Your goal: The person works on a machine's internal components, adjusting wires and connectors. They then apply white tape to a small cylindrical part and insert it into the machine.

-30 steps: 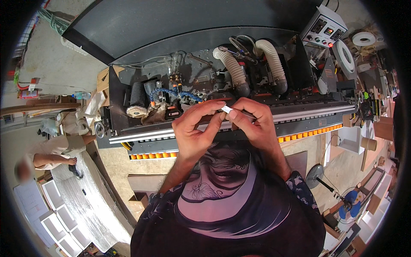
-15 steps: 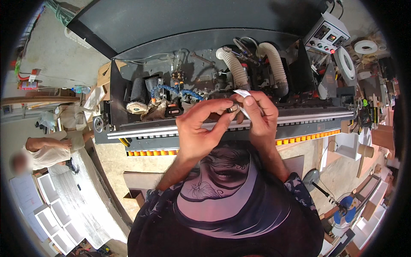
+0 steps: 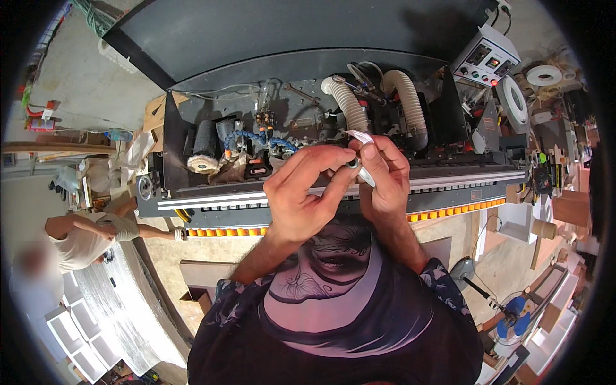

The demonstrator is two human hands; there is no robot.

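My left hand (image 3: 307, 186) pinches a small round metal part (image 3: 352, 163) between thumb and fingertips; its exact kind is too small to make out. Close beside it, my right hand (image 3: 387, 173) grips a folded white wipe or piece of paper (image 3: 360, 136) between thumb and fingers. The lower end of the white piece sits against the small part. Both hands are raised over the front rail (image 3: 244, 200) of a long dark machine, whose hood (image 3: 308, 29) stands raised behind them.
Inside the machine are two ribbed hoses (image 3: 407, 102), a blue segmented hose (image 3: 247, 135), a wrench (image 3: 301, 94) and a round brush (image 3: 203, 163). A control box (image 3: 486, 56) stands at the back right. Another person (image 3: 86, 237) is at the left by a wrapped stack (image 3: 128, 301).
The white piece has shifted down against the small part, and my right hand has moved slightly left. The other person has moved closer to the machine, with a leg stretched toward it.
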